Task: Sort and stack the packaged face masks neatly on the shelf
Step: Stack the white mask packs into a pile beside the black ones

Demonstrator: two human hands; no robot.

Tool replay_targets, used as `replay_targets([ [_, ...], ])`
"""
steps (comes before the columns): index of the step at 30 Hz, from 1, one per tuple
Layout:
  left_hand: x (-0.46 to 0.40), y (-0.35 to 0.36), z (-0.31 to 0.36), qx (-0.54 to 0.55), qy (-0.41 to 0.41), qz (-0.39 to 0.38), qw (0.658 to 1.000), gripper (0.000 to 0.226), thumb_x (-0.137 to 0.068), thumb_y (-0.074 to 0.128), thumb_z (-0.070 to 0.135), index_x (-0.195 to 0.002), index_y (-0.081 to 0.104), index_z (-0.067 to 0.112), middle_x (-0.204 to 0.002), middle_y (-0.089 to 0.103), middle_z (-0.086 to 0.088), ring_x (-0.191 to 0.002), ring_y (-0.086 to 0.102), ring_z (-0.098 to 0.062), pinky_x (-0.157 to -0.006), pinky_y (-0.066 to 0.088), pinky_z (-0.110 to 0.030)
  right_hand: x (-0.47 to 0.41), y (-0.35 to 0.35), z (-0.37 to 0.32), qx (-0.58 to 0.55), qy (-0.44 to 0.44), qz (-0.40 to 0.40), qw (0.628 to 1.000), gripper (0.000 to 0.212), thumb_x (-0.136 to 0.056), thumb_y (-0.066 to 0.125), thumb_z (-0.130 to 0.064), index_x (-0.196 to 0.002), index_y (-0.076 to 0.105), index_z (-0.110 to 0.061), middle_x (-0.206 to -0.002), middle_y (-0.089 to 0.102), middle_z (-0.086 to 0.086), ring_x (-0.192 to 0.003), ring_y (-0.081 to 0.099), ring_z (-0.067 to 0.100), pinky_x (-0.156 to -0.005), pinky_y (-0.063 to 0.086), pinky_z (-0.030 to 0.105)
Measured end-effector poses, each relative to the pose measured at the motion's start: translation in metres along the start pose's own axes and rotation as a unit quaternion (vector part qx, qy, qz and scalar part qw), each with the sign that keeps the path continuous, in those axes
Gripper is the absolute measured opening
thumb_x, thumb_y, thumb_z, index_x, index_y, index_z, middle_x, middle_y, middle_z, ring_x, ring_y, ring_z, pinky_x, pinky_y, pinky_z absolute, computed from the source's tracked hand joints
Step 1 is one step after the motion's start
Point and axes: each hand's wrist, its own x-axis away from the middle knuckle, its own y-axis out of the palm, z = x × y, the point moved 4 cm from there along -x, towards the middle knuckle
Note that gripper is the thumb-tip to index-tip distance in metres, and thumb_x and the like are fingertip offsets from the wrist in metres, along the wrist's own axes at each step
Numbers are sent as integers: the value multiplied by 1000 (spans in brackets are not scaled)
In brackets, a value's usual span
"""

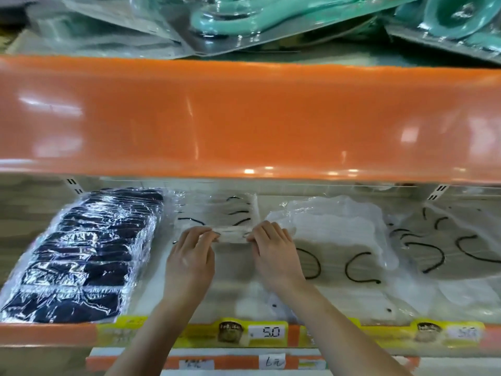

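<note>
Two hands meet at the middle of the shelf, each pinching one end of a small white mask packet [232, 234] held level between them. Left hand [189, 256] has fingers curled over the packet's left end; right hand [276, 248] closes on its right end, knuckles up. Both forearms reach in from six o'clock, wrists straight, palms down.

At twelve o'clock of the packet, just behind it, lies a pile of clear-wrapped white masks with black ear loops [217, 210]. At three o'clock sprawl loose white mask packs [333, 226], overlapping, and further out more packs with black loops [439, 248]. At nine o'clock sits a neat stack of dark navy masks in shiny film [81, 256], running front to back.

Overhead, the orange lip of the upper shelf [244, 118] blocks much of the view into the back; teal items in plastic [271, 14] rest above it.

At six o'clock, the shelf's front rail [48, 333] carries yellow price tags; one [267, 332] reads "5.0". Below, a handwritten slip [272, 361] shows "6" with a character. Other tags are too blurred to read.
</note>
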Motion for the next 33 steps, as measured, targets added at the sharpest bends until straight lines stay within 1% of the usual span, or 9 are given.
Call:
replay_targets([
  [3,2,1,-15,8,-5,-13,1000,34,-82,39,11,-95,70,7,-104,66,-6,-100,60,-26,-77,51,-37,-2,10,-10,11,-7,-4,1000,6,-79,61,-9,-80,60,-15,-84,58,-1,-77,56,23,-69,34,29],
  [6,3,3,-25,7,2,-26,1000,34,-80,39,9,-95,70,8,-103,67,-5,-99,58,-23,-74,52,-34,-6,21,-14,16,20,-33,999,25,-65,73,-3,-79,60,-20,-83,59,-3,-78,58,23,-69,45,35],
  [8,5,5,-31,9,11,-40,999,34,-77,39,10,-96,67,10,-101,67,-6,-96,57,-22,-71,53,-34,-8,27,-16,19,45,-60,997,36,-57,78,-2,-78,60,-24,-82,59,-7,-80,55,18,-72,38,30],
  [11,10,8,-35,12,7,-72,997,37,-69,38,12,-100,55,22,-102,66,-3,-95,55,-21,-73,50,-33,-5,34,-20,19,61,-94,994,38,-57,76,-3,-81,59,-27,-86,58,-10,-83,49,12,-70,22,22],
  [15,17,14,-30,-14,13,-113,993,40,-66,38,16,-96,63,19,-102,66,-1,-97,51,-19,-77,37,-30,2,38,-26,14,60,-106,992,32,-62,75,-9,-85,60,-25,-91,57,-8,-82,54,17,-65,32,26],
  [20,22,21,-28,-52,22,-127,990,36,-70,41,18,-98,65,16,-108,67,-5,-105,51,-20,-84,35,-31,9,36,-33,37,51,-99,993,18,-72,65,-30,-90,64,-26,-96,59,-11,-84,59,14,-63,45,27],
  [25,24,29,-35,-86,-19,-150,985,41,-77,38,18,-97,71,5,-111,69,-15,-102,67,-29,-90,36,-36,15,36,-39,34,57,-132,989,35,-77,43,-44,-95,68,-30,-107,63,-13,-97,58,8,-70,50,25],
  [28,23,31,-37,-104,-38,-177,978,45,-78,38,22,-103,70,3,-115,68,-15,-105,67,-28,-94,43,-41,14,37,-41,24,55,-142,988,37,-82,40,-44,-97,69,-28,-112,64,-11,-103,60,10,-75,52,28],
  [33,18,29,-36,-114,-56,-206,970,46,-82,37,33,-101,70,7,-114,69,-12,-106,66,-26,-89,50,-42,14,39,-42,20,43,-177,983,38,-85,39,-42,-105,66,-24,-121,62,-4,-111,59,15,-81,52,32],
])
